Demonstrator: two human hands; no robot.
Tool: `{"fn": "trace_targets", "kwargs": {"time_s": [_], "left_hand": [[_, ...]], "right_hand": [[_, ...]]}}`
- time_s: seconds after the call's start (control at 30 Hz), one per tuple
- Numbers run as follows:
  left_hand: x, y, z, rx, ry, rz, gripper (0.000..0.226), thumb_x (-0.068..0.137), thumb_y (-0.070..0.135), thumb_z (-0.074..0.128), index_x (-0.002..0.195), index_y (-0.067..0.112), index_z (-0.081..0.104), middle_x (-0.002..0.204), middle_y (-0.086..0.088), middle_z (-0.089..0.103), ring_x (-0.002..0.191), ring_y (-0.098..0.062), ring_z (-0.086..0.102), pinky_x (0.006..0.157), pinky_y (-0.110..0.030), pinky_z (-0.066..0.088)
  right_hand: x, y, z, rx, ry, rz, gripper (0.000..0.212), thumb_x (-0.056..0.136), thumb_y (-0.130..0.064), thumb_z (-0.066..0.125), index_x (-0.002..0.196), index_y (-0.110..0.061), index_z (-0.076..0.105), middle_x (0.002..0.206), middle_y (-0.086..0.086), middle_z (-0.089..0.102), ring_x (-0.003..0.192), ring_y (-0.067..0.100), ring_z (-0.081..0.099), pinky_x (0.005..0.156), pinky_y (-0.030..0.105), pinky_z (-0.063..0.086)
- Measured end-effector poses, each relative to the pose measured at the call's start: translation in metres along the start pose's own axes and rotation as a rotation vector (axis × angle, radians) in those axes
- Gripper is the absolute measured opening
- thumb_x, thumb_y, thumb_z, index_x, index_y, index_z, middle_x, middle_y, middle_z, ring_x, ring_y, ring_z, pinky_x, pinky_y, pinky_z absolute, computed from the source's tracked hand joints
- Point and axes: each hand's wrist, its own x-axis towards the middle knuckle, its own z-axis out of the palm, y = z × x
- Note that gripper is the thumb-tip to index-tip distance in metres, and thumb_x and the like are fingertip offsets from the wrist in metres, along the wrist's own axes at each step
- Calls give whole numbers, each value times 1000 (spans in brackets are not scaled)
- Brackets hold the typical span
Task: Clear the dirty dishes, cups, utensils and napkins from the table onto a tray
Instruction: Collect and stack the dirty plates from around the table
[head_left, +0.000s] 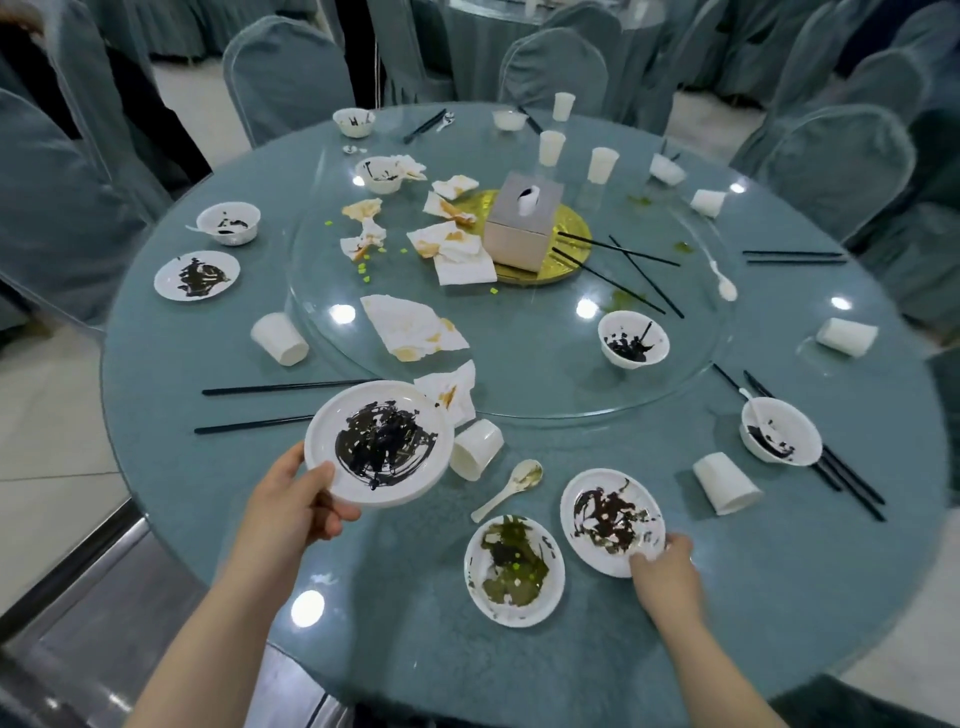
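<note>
- My left hand (296, 501) grips the near rim of a white plate (378, 442) smeared with dark sauce, thumb on top, fingers curled beneath; the plate looks tilted and lifted clear of the round glass-topped table (218, 483).
- My right hand (664, 569) pinches the near edge of a second dark-smeared plate (612, 519), which looks to sit on the table; the hand is blurred, so I cannot tell how firm the grasp is.
- Between my arms lies a third plate (514, 570), with green and dark residue, untouched.
- A white spoon (511, 487) rests just above that plate, beside a tipped paper cup (475, 448).
- Two black chopsticks (260, 408) lie apart on the table, partly behind the held plate.
- On the glass turntable (519, 374) are stained napkins (415, 327), a tissue box (523, 221) on a gold disc, more chopsticks and a dirty bowl (632, 339).
- Further bowls, plates and paper cups ring the table's edge, several cups on their sides.
- Covered chairs (291, 78) surround the table.
- I see no tray in this view.
</note>
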Motion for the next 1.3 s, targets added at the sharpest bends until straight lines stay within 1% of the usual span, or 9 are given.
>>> {"fn": "trace_targets", "kwargs": {"time_s": [0.17, 0.27, 0.47, 0.67, 0.83, 0.97, 1.07, 1.17, 1.3], "left_hand": [[-4, 1, 6, 30, -36, 8, 28, 96, 9, 43, 121, 16, 57, 51, -13, 60, 33, -12, 41, 37, -15, 38], [-6, 1, 7, 44, -44, 19, 29, 96, 9, 44, 121, 18, 56, 52, -13, 61, 33, -13, 42, 37, -16, 39], [-10, -1, 10, 77, -67, 41, 31, 96, 8, 44, 120, 21, 56, 52, -15, 61, 34, -14, 42, 38, -16, 37], [-15, -2, 15, 68, -105, 67, 29, 96, 9, 46, 117, 27, 58, 53, -17, 60, 37, -16, 44, 39, -20, 40], [-18, 1, 16, 41, -138, 83, 30, 97, 10, 46, 115, 30, 59, 56, -19, 61, 40, -18, 46, 39, -20, 41], [-23, 2, 13, 37, -155, 102, 31, 98, 13, 46, 117, 33, 59, 58, -20, 61, 46, -21, 50, 41, -23, 42], [-24, 3, 9, 22, -145, 107, 30, 99, 16, 46, 115, 37, 60, 60, -20, 62, 47, -21, 51, 42, -24, 44], [-25, 5, 5, -1, -124, 107, 25, 100, 18, 43, 114, 28, 62, 58, -19, 61, 42, -19, 48, 40, -23, 43], [-26, 10, 2, 16, -70, 106, 21, 101, 25, 43, 112, 19, 59, 58, -20, 63, 38, -19, 48, 39, -24, 43]], "right_hand": [[-5, -13, -4, 313, -71, 90, 26, 80, -4, 53, 107, -7, 54, 61, 11, 65, 51, 25, 59, 50, 30, 47], [-16, -34, -17, 480, -125, 46, 32, 83, -2, 49, 114, -12, 54, 57, 7, 61, 41, 15, 51, 39, 24, 39], [-59, -106, -53, 567, -282, -188, 37, 85, -4, 50, 112, -29, 56, 52, -2, 62, 40, 7, 46, 39, 22, 37], [-102, -166, -58, 520, -475, -441, 37, 85, 1, 51, 111, -24, 58, 60, -4, 68, 42, 3, 50, 39, 17, 37], [-118, -177, -42, 379, -537, -551, 28, 90, -11, 51, 97, -37, 59, 67, -12, 71, 48, -2, 57, 44, 14, 42], [-127, -180, -25, 92, -554, -673, 21, 95, -36, 44, 112, -32, 56, 95, -14, 66, 79, 7, 63, 70, 31, 56], [-134, -185, -19, 117, -591, -637, 20, 95, -32, 43, 113, -31, 52, 95, -9, 64, 65, 12, 62, 63, 31, 57], [-137, -191, -16, 164, -608, -670, 16, 95, -29, 47, 108, -31, 56, 90, -8, 66, 60, 9, 57, 56, 25, 51], [-138, -198, -10, 156, -620, -728, 24, 92, -29, 54, 117, -30, 57, 98, -10, 66, 74, 5, 58, 68, 25, 50]]}}
